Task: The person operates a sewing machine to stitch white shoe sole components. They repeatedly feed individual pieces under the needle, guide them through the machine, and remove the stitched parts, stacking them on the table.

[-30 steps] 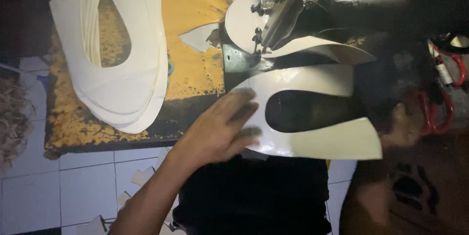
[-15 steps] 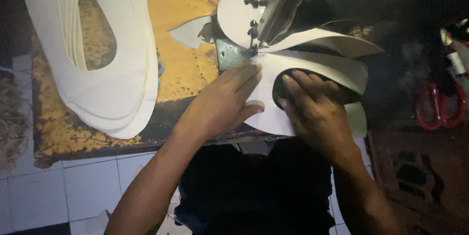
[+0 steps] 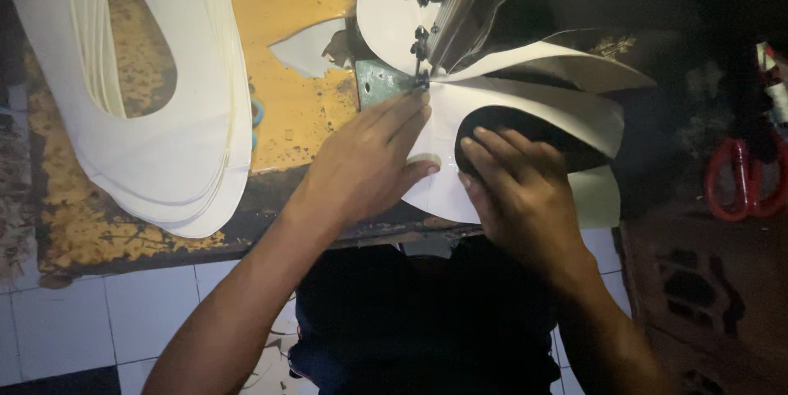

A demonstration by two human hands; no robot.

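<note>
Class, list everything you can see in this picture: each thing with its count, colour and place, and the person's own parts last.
U-shaped cut pieces: a stack, count unclear, cream, left on the table.
Piece at the needle: cream, layers unclear, under both hands.
Sewing machine: one, dark metal, top centre.
Table: one, worn yellow, upper left.
Scissors: one pair, red handles, right edge.
Floor tiles: white, lower left.
Left hand: flat on the piece, fingers by the needle.
Right hand: flat on the piece, beside the left.
</note>
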